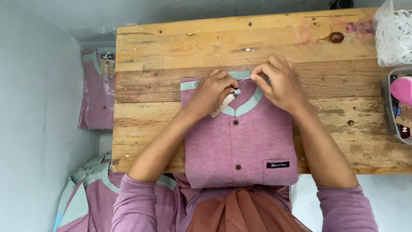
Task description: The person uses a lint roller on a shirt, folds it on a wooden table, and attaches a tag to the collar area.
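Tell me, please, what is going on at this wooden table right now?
A person is working at the collar of a folded pink shirt lying on the wooden table. The left hand holds a small paper tag against the collar, and the right hand pinches a thin thread running toward it. More folded pink shirts lie beside the table, and a clear container of white loops stands at its right edge.
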